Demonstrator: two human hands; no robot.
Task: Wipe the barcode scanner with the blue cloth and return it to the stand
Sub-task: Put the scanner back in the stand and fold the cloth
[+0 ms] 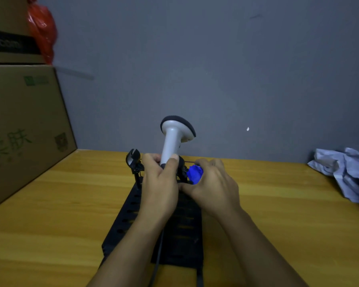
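Observation:
A white barcode scanner point(173, 137) with a dark head stands upright in the middle of the view, head up against the grey wall. My left hand point(160, 183) grips the lower end of its handle. My right hand point(211, 187) is right beside it, closed around a bunched blue cloth point(194, 173) that touches the dark base of the handle. The black stand's cradle point(134, 160) rises just left of my left hand, with nothing in it. A black cable point(158, 257) runs down from the scanner toward me.
A black perforated tray point(182, 235) lies on the yellow wooden table point(50, 214) under my arms. Stacked cardboard boxes point(23, 125) and a red bag point(42, 27) fill the left side. Crumpled pale cloth point(348, 172) lies at the right edge.

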